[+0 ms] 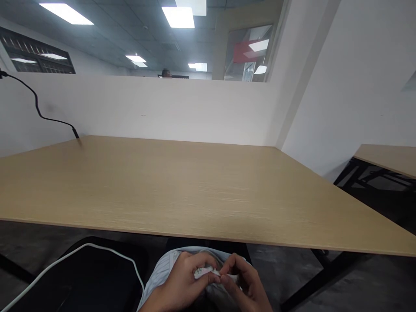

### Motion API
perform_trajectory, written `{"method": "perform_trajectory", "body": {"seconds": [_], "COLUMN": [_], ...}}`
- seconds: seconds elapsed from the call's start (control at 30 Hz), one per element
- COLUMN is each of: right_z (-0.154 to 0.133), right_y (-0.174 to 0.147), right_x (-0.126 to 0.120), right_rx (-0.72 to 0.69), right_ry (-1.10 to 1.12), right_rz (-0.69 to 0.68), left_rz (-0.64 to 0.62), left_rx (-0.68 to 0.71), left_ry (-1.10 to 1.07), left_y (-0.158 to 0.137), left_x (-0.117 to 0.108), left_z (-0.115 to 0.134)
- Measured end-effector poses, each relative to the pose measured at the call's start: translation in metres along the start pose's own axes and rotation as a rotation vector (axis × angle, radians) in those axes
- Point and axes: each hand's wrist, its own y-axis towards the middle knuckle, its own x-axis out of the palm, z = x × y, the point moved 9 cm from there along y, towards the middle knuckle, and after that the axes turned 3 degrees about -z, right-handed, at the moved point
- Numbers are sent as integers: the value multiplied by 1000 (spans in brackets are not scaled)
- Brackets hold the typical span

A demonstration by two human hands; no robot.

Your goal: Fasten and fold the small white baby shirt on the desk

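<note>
Low in the view, in front of the table's near edge, my left hand [186,277] is closed around a small white crumpled piece [202,272] with faint pink and green marks. Whether it is cloth, paper or a wrapper I cannot make out. My right hand [244,281] pinches the same piece with thumb and fingertips, and a bit of white shows beneath its fingers. The fingertips of both hands nearly meet over my lap. Fingers cover much of the piece.
A wooden table [182,186] spreads out ahead, against a low white partition [182,108]. A black cable [37,104] hangs at the left. By my left side, a white cord [87,245] crosses a black seat [100,277]. Another table [390,155] stands at the right.
</note>
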Motion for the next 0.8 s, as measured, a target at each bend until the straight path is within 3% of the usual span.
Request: {"method": "perform_trajectory", "body": {"seconds": [0.17,0.27,0.47,0.57,0.67,0.8], "right_z": [-8,-6,4,-4,-17,-24], "right_y": [0,0,-1,-1,-2,-4], "right_x": [5,1,-33,-33,-13,16], "right_rx": [-2,-6,-41,-67,-161,-370], "right_ry": [-48,-58,-142,-345,-586,-777], "right_rz": [-77,-55,60,-39,-180,-196], "left_rz": [47,44,219,140,-1,-136], "left_rx": [20,48,56,44,113,265], "left_ry": [86,69,143,243,364,472], "left_y": [0,2,-4,-7,-10,-16], "left_x": [1,-1,-43,-44,-25,3], "left_z": [-5,-8,-7,-1,11,24]}}
